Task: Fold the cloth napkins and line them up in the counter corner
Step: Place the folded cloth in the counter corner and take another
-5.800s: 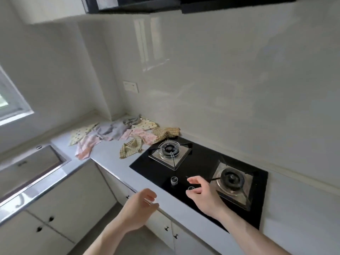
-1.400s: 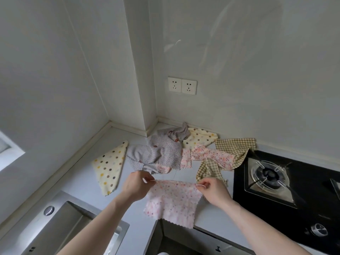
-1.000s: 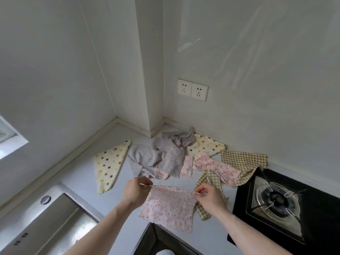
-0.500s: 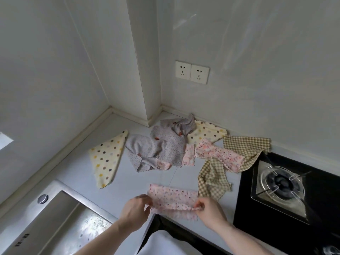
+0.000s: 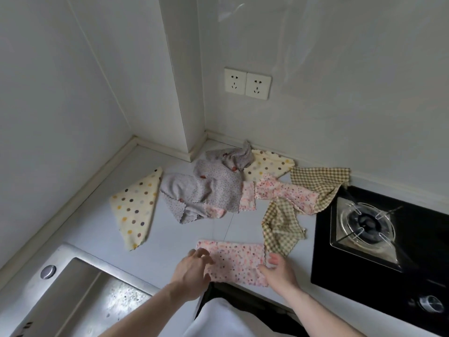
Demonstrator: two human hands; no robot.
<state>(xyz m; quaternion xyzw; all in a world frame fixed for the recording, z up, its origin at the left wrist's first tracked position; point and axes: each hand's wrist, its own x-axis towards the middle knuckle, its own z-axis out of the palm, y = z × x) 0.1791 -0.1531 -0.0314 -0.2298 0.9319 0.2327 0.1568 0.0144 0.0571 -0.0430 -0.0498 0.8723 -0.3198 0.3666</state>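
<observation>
A pink dotted napkin [image 5: 234, 262] lies folded in half as a flat strip on the counter, close to the front edge. My left hand [image 5: 192, 269] is at its left end with fingers loosely spread and touching the cloth. My right hand [image 5: 279, 269] rests on its right end, thumb lying on top. Behind it are loose napkins: a cream polka-dot triangle [image 5: 136, 210], a crumpled grey heap [image 5: 209, 188], another cream dotted one [image 5: 267, 164], a pink floral one [image 5: 285, 193] and two checked ones [image 5: 320, 183] [image 5: 281, 227]. The counter corner [image 5: 167, 152] is bare.
A black gas hob [image 5: 323, 263] with a burner [image 5: 364, 224] fills the right side, touching the checked napkins. A steel sink [image 5: 73, 295] sits at the lower left. Two wall sockets [image 5: 246, 83] are above the pile. A white column juts into the corner.
The pink napkin was held up stretched between both hands, then lowered and folded over. It now lies flat on the counter and the pinching fingers have eased off its ends.
</observation>
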